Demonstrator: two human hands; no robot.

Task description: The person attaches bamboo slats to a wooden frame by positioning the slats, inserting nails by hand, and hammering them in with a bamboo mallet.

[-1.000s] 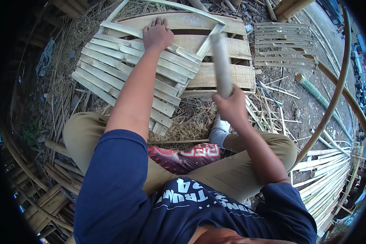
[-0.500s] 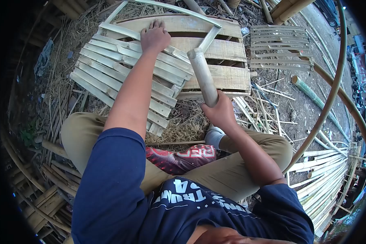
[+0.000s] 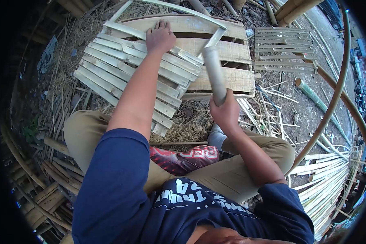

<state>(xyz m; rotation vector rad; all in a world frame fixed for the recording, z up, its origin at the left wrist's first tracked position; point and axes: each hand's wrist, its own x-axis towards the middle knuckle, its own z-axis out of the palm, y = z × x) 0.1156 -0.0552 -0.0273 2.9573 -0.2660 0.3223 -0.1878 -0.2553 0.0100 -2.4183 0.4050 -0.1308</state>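
Note:
My left hand (image 3: 160,37) lies with fingers stretched out on the upper part of a slatted bamboo panel (image 3: 130,59), pressing against its top slats. The panel rests tilted on a low platform of wooden planks (image 3: 225,77), with a bare frame of thin strips sticking out beyond its upper slats. My right hand (image 3: 225,112) is wrapped round the lower end of a short, thick, round wooden club (image 3: 214,75). Motion blurs the club, which is held up in front of the panel's right edge; whether it touches the panel I cannot tell.
A smaller slatted bamboo panel (image 3: 284,51) lies on the ground at the right. Beyond it is a green bamboo pole (image 3: 321,103). Split bamboo strips (image 3: 323,185) are stacked at lower right, and a curved pole (image 3: 337,81) crosses the right side. Offcuts and straw litter the ground.
My right hand has moved slightly right with the club, now blurred and more upright. My left hand stays on the panel. The whole view has shifted a little.

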